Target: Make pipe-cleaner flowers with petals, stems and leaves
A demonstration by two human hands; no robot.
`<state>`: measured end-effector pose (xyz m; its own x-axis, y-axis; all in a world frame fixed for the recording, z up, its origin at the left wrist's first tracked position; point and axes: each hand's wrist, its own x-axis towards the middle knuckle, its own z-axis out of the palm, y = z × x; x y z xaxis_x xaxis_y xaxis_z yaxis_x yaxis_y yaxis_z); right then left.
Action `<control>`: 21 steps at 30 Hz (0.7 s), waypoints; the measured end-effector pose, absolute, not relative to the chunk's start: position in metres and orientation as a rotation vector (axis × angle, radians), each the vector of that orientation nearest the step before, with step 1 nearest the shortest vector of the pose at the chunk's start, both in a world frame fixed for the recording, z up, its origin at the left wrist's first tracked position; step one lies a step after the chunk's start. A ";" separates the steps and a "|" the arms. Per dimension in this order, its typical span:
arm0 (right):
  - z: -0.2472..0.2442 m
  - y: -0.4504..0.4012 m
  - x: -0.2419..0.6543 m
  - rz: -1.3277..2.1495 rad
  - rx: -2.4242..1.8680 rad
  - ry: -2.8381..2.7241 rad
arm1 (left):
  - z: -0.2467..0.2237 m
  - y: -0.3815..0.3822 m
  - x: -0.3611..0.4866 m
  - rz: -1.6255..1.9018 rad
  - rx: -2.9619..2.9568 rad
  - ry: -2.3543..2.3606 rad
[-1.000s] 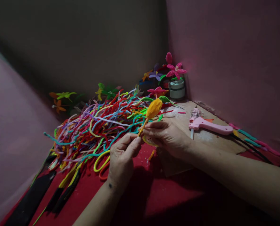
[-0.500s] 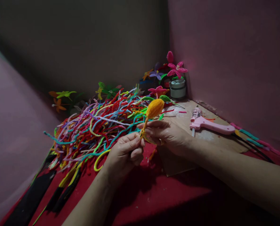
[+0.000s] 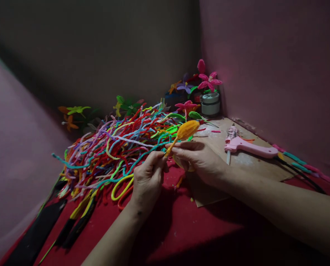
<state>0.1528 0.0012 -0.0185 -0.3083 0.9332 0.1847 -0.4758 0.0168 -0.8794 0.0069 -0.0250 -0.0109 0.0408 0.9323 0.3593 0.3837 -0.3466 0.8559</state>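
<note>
An orange-yellow pipe-cleaner flower bud (image 3: 187, 130) on a short stem tilts up to the right between my two hands. My left hand (image 3: 151, 173) is closed, its thumb and finger pinching the lower end of the stem. Higher on the same stem, my right hand (image 3: 199, 157) grips with thumb and fingertips. Something pale yellow shows partly beneath the right-hand fingers, too hidden to name. Behind the hands spreads a heap of many-coloured pipe cleaners (image 3: 120, 144).
On a cardboard sheet (image 3: 209, 144) to the right lies a pink glue gun (image 3: 248, 146) with a black cord. Yellow-and-black pliers (image 3: 77, 221) rest at the left on the red cloth (image 3: 181, 229). Finished pipe-cleaner flowers (image 3: 209, 81) and a grey-white container (image 3: 210, 105) stand at the back.
The bud has tipped over to the right, from nearly upright to a slant. My left hand has turned and sits slightly higher at the stem's end. A yellow scrap now shows on the cloth.
</note>
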 end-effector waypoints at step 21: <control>-0.023 0.007 0.148 1.622 -0.608 -0.895 | -0.013 -0.021 0.007 1.115 1.791 1.275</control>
<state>0.1482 0.0068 -0.0232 -0.2366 0.9690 0.0716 -0.5767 -0.0808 -0.8130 0.0075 -0.0209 -0.0131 0.1597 0.9521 0.2607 0.3859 -0.3033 0.8713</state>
